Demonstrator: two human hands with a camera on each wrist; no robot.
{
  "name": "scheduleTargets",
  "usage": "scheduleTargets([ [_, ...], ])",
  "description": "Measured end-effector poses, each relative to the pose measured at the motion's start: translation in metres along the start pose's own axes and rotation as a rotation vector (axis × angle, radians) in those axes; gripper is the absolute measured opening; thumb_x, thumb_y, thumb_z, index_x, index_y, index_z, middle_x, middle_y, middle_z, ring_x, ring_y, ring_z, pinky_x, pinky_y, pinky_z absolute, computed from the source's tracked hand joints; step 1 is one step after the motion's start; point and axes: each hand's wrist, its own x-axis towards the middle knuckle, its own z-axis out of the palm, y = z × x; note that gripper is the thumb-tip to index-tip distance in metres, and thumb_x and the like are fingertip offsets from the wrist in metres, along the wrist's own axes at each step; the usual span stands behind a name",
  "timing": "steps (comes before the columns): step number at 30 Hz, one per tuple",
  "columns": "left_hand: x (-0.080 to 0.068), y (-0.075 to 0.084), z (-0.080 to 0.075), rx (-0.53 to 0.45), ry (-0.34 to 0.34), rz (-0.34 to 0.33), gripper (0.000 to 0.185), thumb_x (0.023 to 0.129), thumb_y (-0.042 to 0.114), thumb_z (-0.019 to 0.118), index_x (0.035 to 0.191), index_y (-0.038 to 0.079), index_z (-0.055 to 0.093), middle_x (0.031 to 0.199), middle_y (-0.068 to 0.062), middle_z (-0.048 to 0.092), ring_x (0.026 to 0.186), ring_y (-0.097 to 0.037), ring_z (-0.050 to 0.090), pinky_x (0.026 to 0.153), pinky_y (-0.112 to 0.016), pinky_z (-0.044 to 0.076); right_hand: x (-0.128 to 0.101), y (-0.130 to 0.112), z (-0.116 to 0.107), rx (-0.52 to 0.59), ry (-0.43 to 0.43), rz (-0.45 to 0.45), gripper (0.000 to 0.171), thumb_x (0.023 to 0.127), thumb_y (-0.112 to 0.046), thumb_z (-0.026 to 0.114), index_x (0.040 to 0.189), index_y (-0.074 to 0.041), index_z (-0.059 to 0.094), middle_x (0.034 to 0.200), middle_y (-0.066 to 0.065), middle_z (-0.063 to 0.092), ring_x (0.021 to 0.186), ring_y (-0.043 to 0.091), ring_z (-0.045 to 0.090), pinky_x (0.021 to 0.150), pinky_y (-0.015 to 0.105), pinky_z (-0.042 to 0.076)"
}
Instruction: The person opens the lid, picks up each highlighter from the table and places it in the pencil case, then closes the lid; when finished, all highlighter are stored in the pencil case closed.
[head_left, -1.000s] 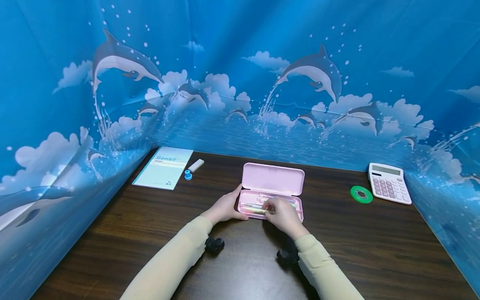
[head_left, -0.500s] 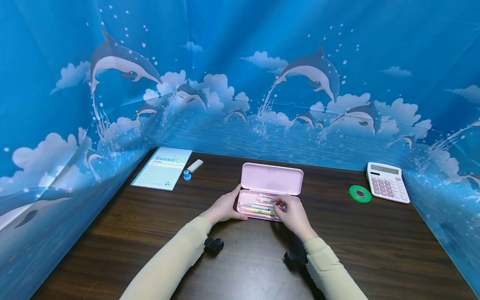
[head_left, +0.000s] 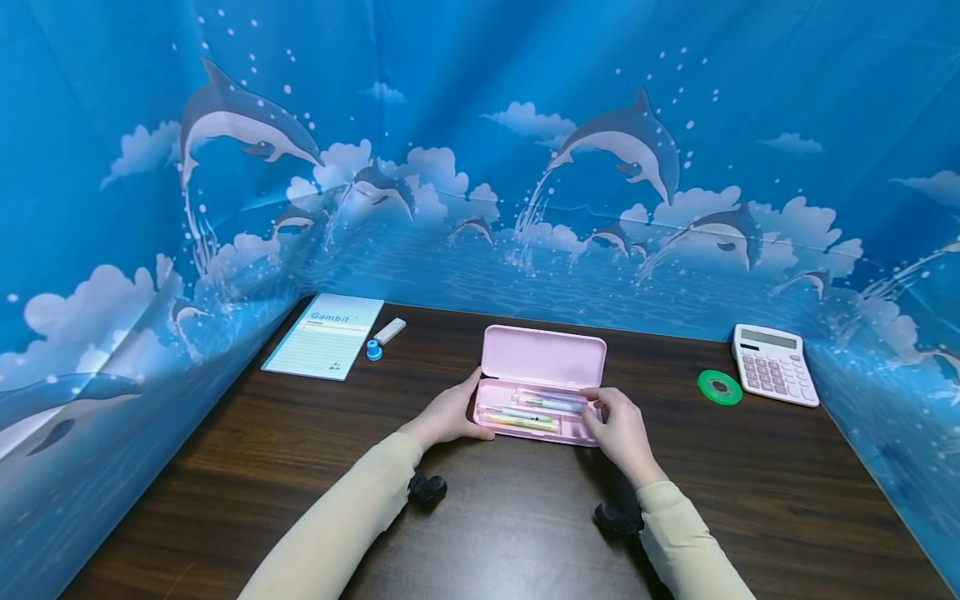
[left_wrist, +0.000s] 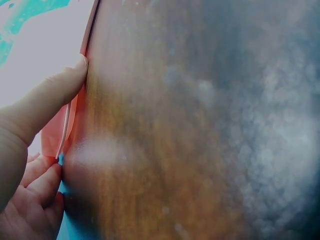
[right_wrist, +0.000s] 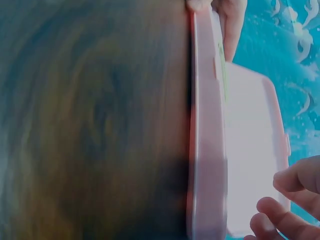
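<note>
A pink pencil case (head_left: 543,354) lies with its lid up in the middle of the head view. Inside it are several pens (head_left: 551,403), one of them a yellow one (head_left: 521,421) near the front. My left hand (head_left: 448,414) grips the case's left end, thumb at the front corner and fingers behind. The left wrist view shows the thumb (left_wrist: 55,92) against the case's edge. Over the case's right end is my right hand (head_left: 621,429), fingers loosely bent. In the right wrist view its fingers (right_wrist: 282,217) are apart with nothing visible between them.
On the dark wooden table (head_left: 480,533), a notepad (head_left: 324,337), a white eraser-like block (head_left: 390,331) and a small blue object (head_left: 374,351) lie back left. Back right are a green ring-shaped roll (head_left: 720,387) and a calculator (head_left: 776,365). A dolphin-print curtain (head_left: 480,167) surrounds the table.
My right hand has moved rightward from the middle of the pencil case to its right end, uncovering more pens. My left hand keeps its grip on the case.
</note>
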Motion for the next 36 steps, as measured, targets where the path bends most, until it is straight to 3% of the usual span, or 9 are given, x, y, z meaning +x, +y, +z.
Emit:
scheduleTargets([
  [9,0.0,-0.003,-0.002,0.02,-0.003,0.013,0.119,0.069,0.039,0.085,0.153,0.007,0.007,0.152,-0.015,0.031,0.135,-0.029,0.037,0.108,-0.043,0.035,0.003,0.015,-0.006,0.021,-0.051,0.071,0.036,0.085,-0.008,0.067,0.119,0.004,0.062,0.11,0.022,0.063,0.097,0.033,0.063,0.087,0.047,0.051],
  [17,-0.001,-0.002,-0.001,0.024,-0.017,-0.013,0.119,0.068,0.041,0.084,0.154,0.01,0.006,0.153,-0.013,0.029,0.136,-0.029,0.036,0.109,-0.043,0.033,0.006,0.027,-0.007,0.101,-0.171,0.237,0.045,0.091,-0.014,0.06,0.132,0.004,0.052,0.117,0.024,0.063,0.107,0.037,0.061,0.092,0.049,0.048],
  [19,-0.001,-0.002,-0.001,0.016,-0.018,-0.018,0.119,0.068,0.041,0.084,0.154,0.011,0.007,0.153,-0.013,0.029,0.136,-0.029,0.035,0.109,-0.043,0.033,0.007,0.031,-0.005,0.111,-0.18,0.254,0.046,0.092,-0.013,0.058,0.134,0.004,0.05,0.118,0.023,0.062,0.108,0.036,0.061,0.092,0.048,0.048],
  [25,-0.001,-0.001,0.0,0.009,-0.015,-0.011,0.118,0.069,0.04,0.084,0.154,0.01,0.007,0.153,-0.013,0.029,0.136,-0.029,0.036,0.109,-0.043,0.033,0.012,0.036,-0.001,0.144,-0.189,0.285,0.048,0.092,-0.008,0.053,0.139,0.001,0.045,0.116,0.021,0.062,0.095,0.03,0.058,0.076,0.035,0.048],
  [31,-0.001,-0.001,0.0,0.007,-0.015,-0.008,0.119,0.069,0.039,0.085,0.154,0.011,0.007,0.153,-0.012,0.03,0.136,-0.028,0.036,0.109,-0.043,0.033,0.015,0.037,0.0,0.166,-0.23,0.308,0.053,0.093,-0.011,0.053,0.143,0.002,0.038,0.118,0.022,0.059,0.105,0.033,0.056,0.089,0.044,0.048],
  [36,0.0,0.001,-0.001,0.002,-0.006,0.001,0.118,0.069,0.039,0.085,0.153,0.009,0.008,0.153,-0.013,0.031,0.135,-0.028,0.037,0.109,-0.043,0.033,0.018,0.038,-0.002,0.19,-0.251,0.314,0.057,0.092,-0.012,0.056,0.144,0.003,0.035,0.116,0.023,0.058,0.105,0.034,0.056,0.088,0.045,0.049],
])
